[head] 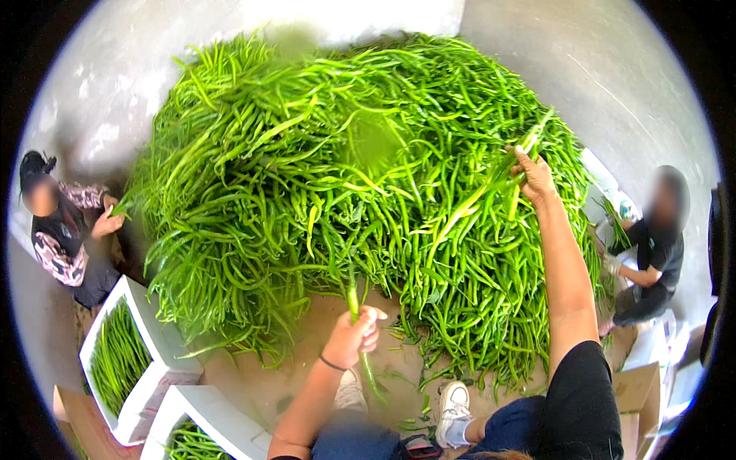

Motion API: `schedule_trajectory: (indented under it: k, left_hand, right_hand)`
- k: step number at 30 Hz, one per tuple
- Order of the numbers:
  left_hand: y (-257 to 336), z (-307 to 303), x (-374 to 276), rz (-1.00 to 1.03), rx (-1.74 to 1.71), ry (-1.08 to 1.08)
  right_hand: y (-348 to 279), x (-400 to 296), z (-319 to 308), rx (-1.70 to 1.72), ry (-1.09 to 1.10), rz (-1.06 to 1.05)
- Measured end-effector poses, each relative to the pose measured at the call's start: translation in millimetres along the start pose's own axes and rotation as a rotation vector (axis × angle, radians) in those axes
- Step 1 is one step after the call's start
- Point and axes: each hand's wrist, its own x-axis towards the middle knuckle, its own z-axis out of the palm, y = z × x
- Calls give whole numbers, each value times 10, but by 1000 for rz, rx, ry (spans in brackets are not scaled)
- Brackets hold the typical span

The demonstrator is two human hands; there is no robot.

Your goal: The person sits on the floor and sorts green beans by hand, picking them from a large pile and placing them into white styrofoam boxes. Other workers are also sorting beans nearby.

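Observation:
A large heap of long green chili peppers [368, 190] covers the floor before me. My left hand [353, 336] is closed around a long green chili pepper [353, 296], which sticks out above and below the fist, over bare floor at the heap's near edge. My right hand [535, 172] reaches out over the right part of the heap. Its fingers close on several long green chili peppers [532, 137], which point up and to the right; paler peppers lie just below that hand.
White foam boxes [141, 322] [215, 402] with green peppers stand at lower left, near a cardboard box [86, 420]. A person [69, 236] sits at the left holding peppers; another person [652, 253] sits at the right with peppers. An open cardboard box [641, 397] is at lower right.

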Motion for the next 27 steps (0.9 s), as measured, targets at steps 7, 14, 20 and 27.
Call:
schedule_trajectory:
  k: [7,14,20,27]
  left_hand:
    - [770,1359,-118,292,341,-253]
    - [529,2206,32,344,249,-392]
    - [171,2256,-139,213,59,-379]
    - [172,2211,-374,46,-4,-154]
  right_hand:
    - [-1120,-1600,115,-17,-486,181]
    - [-1273,-2621,742,-103,-688,227]
    - [-1385,-2922,348,-262,-586,123]
    - [-1404,-2913,-131,-94,-385,213]
